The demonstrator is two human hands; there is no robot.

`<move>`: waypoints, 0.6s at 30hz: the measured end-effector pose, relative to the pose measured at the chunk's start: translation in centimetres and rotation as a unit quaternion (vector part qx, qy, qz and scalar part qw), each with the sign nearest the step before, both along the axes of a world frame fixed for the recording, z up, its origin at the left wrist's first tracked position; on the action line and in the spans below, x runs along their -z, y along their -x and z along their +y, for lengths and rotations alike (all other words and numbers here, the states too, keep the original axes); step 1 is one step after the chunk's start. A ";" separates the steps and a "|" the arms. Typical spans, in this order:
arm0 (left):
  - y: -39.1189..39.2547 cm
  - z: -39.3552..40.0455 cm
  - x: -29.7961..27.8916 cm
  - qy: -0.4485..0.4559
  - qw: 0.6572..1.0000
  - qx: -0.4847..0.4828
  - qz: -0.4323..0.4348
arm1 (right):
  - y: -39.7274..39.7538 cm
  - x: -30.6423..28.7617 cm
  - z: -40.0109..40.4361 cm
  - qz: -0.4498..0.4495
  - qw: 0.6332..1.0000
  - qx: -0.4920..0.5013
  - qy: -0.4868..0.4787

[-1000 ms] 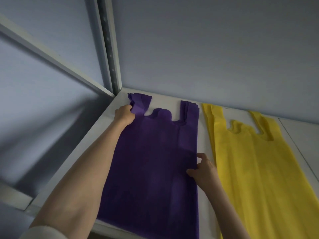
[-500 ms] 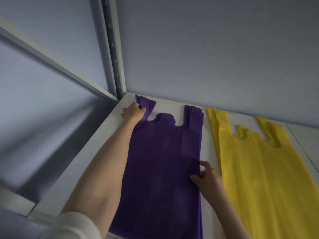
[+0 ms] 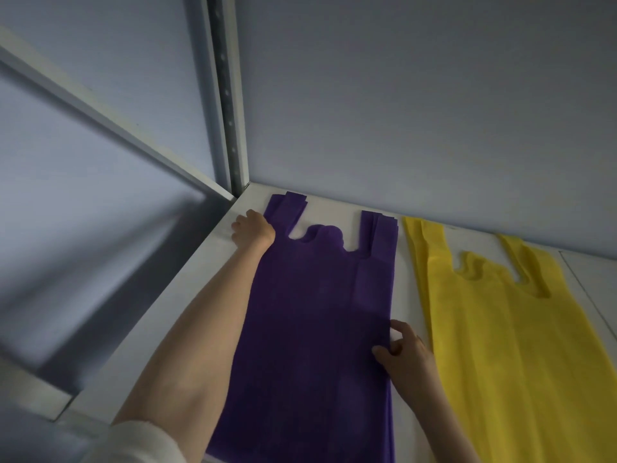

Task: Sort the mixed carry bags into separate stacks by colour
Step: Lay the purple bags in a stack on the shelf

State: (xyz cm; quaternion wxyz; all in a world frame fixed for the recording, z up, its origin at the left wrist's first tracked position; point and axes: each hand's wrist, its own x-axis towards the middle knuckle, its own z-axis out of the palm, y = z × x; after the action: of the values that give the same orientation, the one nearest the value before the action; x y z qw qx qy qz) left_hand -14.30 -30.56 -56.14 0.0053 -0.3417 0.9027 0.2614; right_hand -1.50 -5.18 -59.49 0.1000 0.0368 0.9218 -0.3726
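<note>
While both hands' grips (image 3: 252, 229) (image 3: 402, 354) pinch purple bags (image 3: 317, 329), yellow bags (image 3: 510, 345) lie beside.

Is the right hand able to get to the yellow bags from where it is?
Probably yes: the right hand pinches the purple bags' edge, and the yellow bags lie right beside it, nothing between.

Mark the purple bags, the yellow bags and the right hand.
purple bags (image 3: 310, 329), head view, middle of top bag.
yellow bags (image 3: 500, 345), head view, middle of top bag.
right hand (image 3: 405, 355), head view, back of hand.
</note>
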 end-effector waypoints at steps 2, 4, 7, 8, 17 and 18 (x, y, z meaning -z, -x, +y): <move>-0.7 0.1 0.0 0.006 1.000 -0.010 -0.028 | 0.0 -0.1 -0.1 0.004 1.000 0.005 0.004; -1.8 0.0 0.1 0.000 0.998 -0.018 -0.068 | 0.1 -0.5 -0.2 0.001 1.000 0.001 0.007; -4.1 -0.2 0.0 0.011 0.994 0.020 -0.110 | 0.2 -1.1 -0.3 -0.030 0.999 -0.006 0.022; -5.0 -0.3 -0.1 0.015 0.991 0.048 -0.120 | 0.2 -1.3 -0.3 -0.039 0.999 -0.005 0.026; -12.0 -0.9 -1.9 0.008 0.987 0.100 -0.123 | -0.5 -1.8 -0.1 -0.044 0.997 0.032 0.047; -13.5 -0.9 -2.2 0.010 0.986 0.104 -0.131 | -0.8 -1.9 0.1 -0.045 0.997 0.035 0.045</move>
State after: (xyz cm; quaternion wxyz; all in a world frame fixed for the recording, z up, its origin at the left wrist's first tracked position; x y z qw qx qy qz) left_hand -0.84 -31.44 -53.94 0.1469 -0.2771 0.9275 0.2033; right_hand -0.67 -5.07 -57.59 0.1303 0.0813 0.8968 -0.4149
